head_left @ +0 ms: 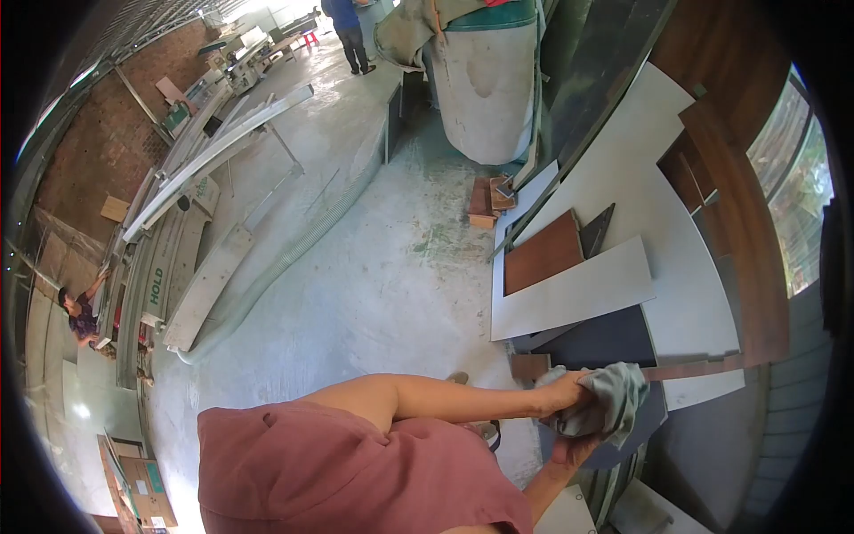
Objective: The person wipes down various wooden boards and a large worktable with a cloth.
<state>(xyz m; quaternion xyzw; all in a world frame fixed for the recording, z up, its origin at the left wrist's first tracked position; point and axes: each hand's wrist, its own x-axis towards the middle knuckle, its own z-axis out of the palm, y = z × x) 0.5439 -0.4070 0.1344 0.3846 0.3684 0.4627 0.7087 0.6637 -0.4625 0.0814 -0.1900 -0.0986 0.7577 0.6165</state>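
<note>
The right hand point(574, 449) grips a crumpled grey cloth point(616, 402) from below. Just above it, the left hand point(569, 390) is closed around the same cloth. Beyond the hands stands a dark grey flat panel point(605, 343), then a white rectangular board point(578, 295).

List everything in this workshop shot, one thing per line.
cloth: one, grey, at the panels' edge, in the hands
panels: several, white, grey and brown, stacked at right
drum: one, off-white, top centre
hose: one, pale, ribbed, along the floor
machine: one, white and green, long, at left
boxes: a few, cardboard brown, bottom left
floor: grey concrete, centre
other people: two, one in blue at top, one at far left
shirt: one, dull red, bottom
left hand: fingers closed on the cloth
right hand: under the cloth, grip unclear
</note>
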